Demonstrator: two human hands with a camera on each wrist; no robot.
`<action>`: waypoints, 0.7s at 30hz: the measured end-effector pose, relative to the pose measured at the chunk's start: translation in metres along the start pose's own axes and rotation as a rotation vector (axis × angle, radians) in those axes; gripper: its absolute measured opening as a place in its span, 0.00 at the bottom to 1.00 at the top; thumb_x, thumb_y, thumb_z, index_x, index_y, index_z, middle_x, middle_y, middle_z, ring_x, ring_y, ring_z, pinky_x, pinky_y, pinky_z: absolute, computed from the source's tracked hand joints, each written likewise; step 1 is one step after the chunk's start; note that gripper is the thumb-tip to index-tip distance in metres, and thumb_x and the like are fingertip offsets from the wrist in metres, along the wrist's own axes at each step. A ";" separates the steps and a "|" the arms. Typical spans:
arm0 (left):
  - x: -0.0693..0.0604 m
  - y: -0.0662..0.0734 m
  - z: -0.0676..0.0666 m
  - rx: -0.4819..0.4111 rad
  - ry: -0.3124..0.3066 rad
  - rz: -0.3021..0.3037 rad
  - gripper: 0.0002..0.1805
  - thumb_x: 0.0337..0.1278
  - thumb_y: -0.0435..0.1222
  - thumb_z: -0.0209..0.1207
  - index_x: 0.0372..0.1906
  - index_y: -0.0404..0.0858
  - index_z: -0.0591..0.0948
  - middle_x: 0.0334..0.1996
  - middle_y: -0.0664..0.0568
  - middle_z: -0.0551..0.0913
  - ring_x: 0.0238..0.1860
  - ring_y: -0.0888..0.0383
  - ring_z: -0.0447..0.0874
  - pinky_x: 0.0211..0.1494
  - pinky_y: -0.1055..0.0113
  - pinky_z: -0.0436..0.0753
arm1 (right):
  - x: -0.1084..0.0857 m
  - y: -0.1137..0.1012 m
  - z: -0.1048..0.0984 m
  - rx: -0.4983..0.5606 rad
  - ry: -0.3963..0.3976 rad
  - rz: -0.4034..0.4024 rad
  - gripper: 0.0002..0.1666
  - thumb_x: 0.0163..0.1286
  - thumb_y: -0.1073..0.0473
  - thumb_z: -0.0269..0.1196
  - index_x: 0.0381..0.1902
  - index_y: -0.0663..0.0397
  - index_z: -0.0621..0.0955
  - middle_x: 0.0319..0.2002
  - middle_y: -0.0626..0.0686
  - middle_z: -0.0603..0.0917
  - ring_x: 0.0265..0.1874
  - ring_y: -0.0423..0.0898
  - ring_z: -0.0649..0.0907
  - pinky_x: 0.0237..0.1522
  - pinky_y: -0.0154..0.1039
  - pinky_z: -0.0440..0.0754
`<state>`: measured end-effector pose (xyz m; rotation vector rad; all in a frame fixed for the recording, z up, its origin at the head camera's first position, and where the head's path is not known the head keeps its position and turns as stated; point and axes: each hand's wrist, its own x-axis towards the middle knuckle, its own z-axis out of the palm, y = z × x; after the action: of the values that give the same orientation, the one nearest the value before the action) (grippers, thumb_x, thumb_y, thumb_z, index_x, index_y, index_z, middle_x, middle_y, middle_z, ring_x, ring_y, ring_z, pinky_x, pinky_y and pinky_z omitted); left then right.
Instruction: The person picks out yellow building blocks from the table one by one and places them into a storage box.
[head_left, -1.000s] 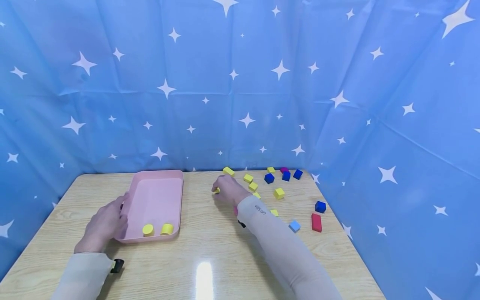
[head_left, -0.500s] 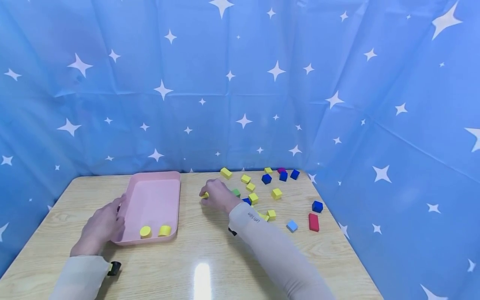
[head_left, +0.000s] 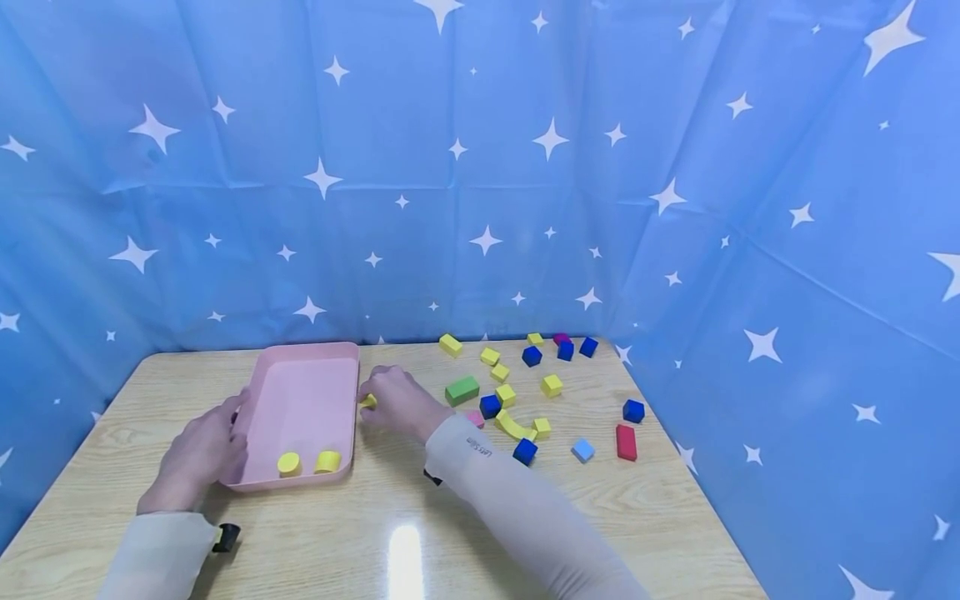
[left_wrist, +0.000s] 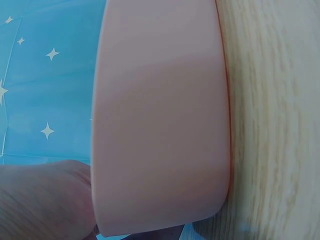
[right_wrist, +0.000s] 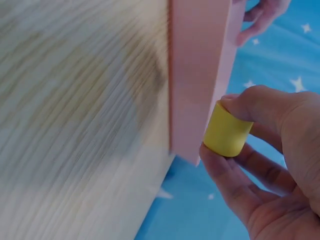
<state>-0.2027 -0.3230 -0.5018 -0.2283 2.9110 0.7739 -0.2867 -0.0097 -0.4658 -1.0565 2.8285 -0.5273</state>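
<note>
Blue cloth (head_left: pixel 420 225) printed with white stars hangs behind a wood-grained table (head_left: pixel 337 542). On it lies a pink tray (head_left: pixel 307 408), with two yellow cylinders (head_left: pixel 289 464) near its front edge. The right hand (head_left: pixel 397 400) has its grip pinched on another yellow cylinder (right_wrist: pixel 227 131), just beside the tray's right rim. The left hand (head_left: pixel 195 454) rests at the left rim; how tightly its grip closes, I cannot tell. A green block (head_left: pixel 462 391) and a red block (head_left: pixel 626 442) lie farther right.
</note>
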 end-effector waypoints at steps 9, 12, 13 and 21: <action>0.001 -0.001 0.000 0.000 0.007 0.002 0.44 0.84 0.30 0.54 0.95 0.28 0.51 0.85 0.17 0.63 0.76 0.19 0.75 0.79 0.16 0.75 | 0.007 -0.034 0.007 -0.046 0.023 -0.059 0.15 0.81 0.57 0.78 0.61 0.46 0.97 0.55 0.45 0.94 0.46 0.34 0.86 0.49 0.16 0.85; 0.001 -0.001 0.001 -0.003 0.002 0.002 0.44 0.85 0.30 0.55 0.95 0.29 0.51 0.85 0.17 0.63 0.77 0.18 0.74 0.79 0.16 0.75 | 0.008 -0.043 0.011 -0.071 0.029 -0.085 0.15 0.81 0.56 0.78 0.62 0.44 0.96 0.55 0.44 0.94 0.43 0.31 0.85 0.49 0.15 0.84; 0.001 -0.001 0.000 -0.003 0.003 0.004 0.44 0.85 0.30 0.55 0.95 0.28 0.51 0.85 0.17 0.63 0.77 0.18 0.74 0.79 0.16 0.75 | 0.008 -0.045 0.012 -0.078 0.028 -0.091 0.15 0.81 0.55 0.78 0.62 0.43 0.96 0.55 0.43 0.94 0.43 0.31 0.85 0.49 0.15 0.84; 0.002 -0.002 0.001 -0.004 0.000 0.001 0.45 0.85 0.31 0.57 0.95 0.29 0.50 0.85 0.17 0.63 0.76 0.19 0.75 0.78 0.16 0.76 | 0.012 -0.064 0.020 -0.158 0.033 -0.171 0.15 0.82 0.53 0.77 0.62 0.41 0.96 0.56 0.42 0.95 0.46 0.30 0.87 0.54 0.15 0.84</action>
<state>-0.2038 -0.3243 -0.5041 -0.2269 2.9100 0.7807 -0.2523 -0.0682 -0.4618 -1.3382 2.8641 -0.3407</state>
